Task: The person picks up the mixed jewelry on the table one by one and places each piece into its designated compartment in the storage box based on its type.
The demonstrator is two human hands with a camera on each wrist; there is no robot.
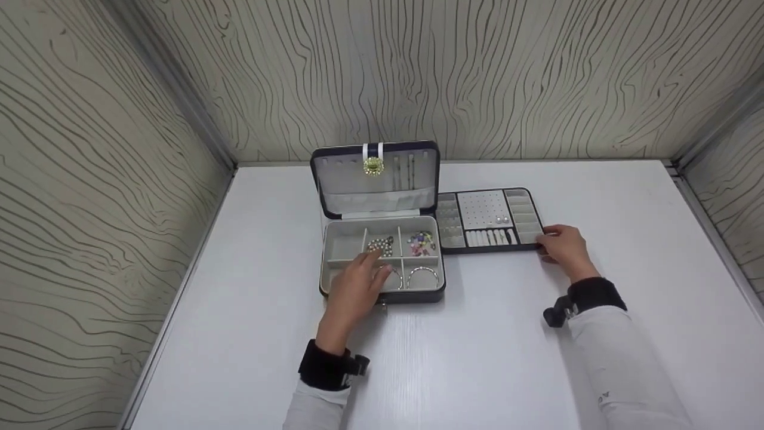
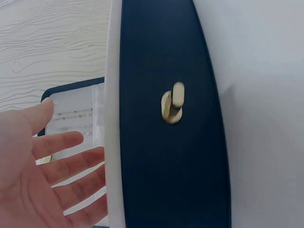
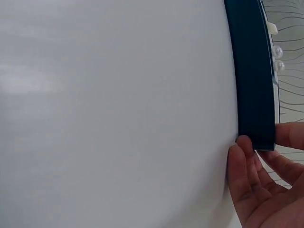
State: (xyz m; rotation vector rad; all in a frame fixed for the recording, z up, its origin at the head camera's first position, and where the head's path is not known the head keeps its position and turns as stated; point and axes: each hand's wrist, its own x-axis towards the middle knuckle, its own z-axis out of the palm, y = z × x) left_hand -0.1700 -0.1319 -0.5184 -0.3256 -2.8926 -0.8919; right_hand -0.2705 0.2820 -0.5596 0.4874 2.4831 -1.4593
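Note:
A dark blue jewelry box (image 1: 418,295) stands with its lid up. My left hand (image 1: 355,286) is over its front compartments, fingers spread and loosely bent, with nothing in them. Pearl-like beads (image 1: 382,245) lie in the back middle compartment, just past the fingertips, and colourful small pieces (image 1: 422,243) in the back right one. A bracelet (image 1: 424,269) occupies the front right section. In the left wrist view the box front shows a gold turn latch (image 2: 172,104). My right hand (image 1: 564,248) pinches the right front corner of a jewelry tray (image 1: 489,248) beside the box.
The tray carries white ring rolls (image 1: 480,238), a dotted earring panel (image 1: 483,206) with two pearl earrings (image 1: 502,220), and small side sections. Thin necklaces (image 1: 410,172) hang inside the lid, whose strap bears a jewelled clasp (image 1: 373,167). Patterned panels (image 1: 412,77) border the white table (image 1: 465,364).

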